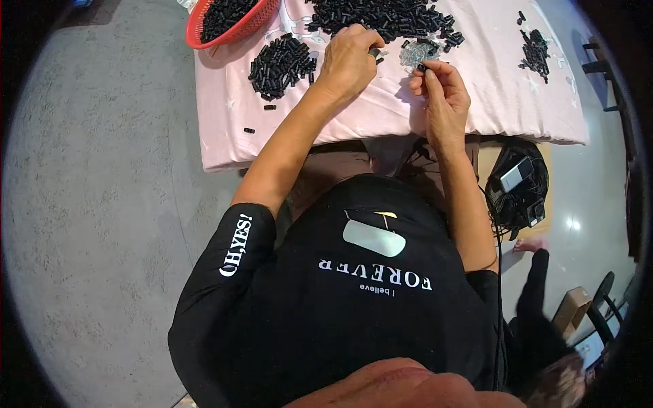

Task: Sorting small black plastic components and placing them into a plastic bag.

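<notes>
My left hand [349,60] is over the table at the near edge of the big heap of small black cylindrical parts [388,17]. Its fingers are closed on one black part [374,52], which shows at the fingertips. To its right, my right hand [445,95] pinches another small black part [422,67] between thumb and index finger. Just beyond that hand lies a little pile of transparent pieces [416,53]. A separate pile of black parts [282,66] sits left of my left hand.
A red plastic basket [235,32] of black parts stands at the table's far left. The pink cloth [503,112] carries a smaller black pile [536,56] at right and two loose parts near the left edge. Below right lies a dark bag [520,180]; another person's foot [530,243] shows nearby.
</notes>
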{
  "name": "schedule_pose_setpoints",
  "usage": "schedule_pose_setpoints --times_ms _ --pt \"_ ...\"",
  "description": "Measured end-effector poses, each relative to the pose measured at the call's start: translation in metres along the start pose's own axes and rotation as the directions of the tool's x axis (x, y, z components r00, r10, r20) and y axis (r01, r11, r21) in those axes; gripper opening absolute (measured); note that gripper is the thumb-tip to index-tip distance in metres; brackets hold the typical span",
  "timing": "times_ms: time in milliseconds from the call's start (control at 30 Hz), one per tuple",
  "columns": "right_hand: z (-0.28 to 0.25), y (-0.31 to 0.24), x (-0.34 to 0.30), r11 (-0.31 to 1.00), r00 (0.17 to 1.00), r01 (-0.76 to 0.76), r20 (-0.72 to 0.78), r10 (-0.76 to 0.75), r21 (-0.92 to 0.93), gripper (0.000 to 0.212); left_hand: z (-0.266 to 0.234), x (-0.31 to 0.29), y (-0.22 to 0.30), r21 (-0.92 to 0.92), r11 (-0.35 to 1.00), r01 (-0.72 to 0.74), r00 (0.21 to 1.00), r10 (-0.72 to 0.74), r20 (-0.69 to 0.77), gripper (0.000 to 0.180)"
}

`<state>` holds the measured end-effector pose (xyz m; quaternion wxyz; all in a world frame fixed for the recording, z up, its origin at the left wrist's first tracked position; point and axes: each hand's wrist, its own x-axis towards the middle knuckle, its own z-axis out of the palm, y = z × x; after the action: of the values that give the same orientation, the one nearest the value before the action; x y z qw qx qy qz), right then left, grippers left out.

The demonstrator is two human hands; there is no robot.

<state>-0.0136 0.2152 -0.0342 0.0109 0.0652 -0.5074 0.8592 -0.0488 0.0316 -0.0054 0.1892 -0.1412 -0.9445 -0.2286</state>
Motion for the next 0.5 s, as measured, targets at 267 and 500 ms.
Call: schedule_pose_setpoints --times_ms 267,500 --pt "-0.002 0.002 0.000 1.000 1.000 0.003 0.020 -0.003 -0.021 0.015 0.003 0.004 0.009 0.046 0.999 0.002 0.999 -0.005 0.051 0.017" --pt "-0.003 0.001 0.001 0.999 0.999 0.000 0.043 0.002 -0.040 0.015 0.007 0.005 0.012 0.083 0.993 -0.084 0.992 0.075 0.099 0.019"
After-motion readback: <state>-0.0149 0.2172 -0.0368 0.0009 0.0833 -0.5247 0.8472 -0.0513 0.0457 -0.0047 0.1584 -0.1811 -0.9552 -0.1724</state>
